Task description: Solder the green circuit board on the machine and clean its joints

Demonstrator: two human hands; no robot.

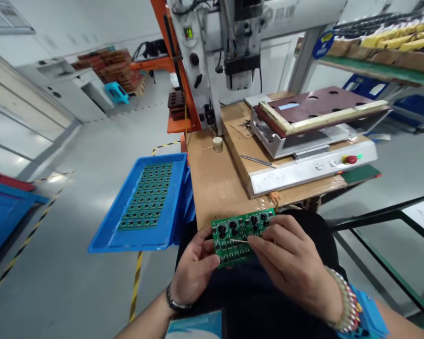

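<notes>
A green circuit board [235,256] with black round parts and rows of small components is held over my lap, close to the table's front edge. My left hand [197,266] grips its left end, the thumb on the near corner. In my right hand [291,259] a thin pale stick [238,241] is pinched between thumb and finger, its tip over the middle of the board. The other fingers of that hand rest by the board's right end and cover part of it. Whether the stick's tip touches the board I cannot tell.
A blue bin [106,230] at the left holds a panel of small green boards [146,197]. Behind the table stands a machine with a white control front [304,172] and a brown plate [318,108]. Tweezers [257,161] and a small cylinder [217,144] lie on the wooden tabletop [208,179].
</notes>
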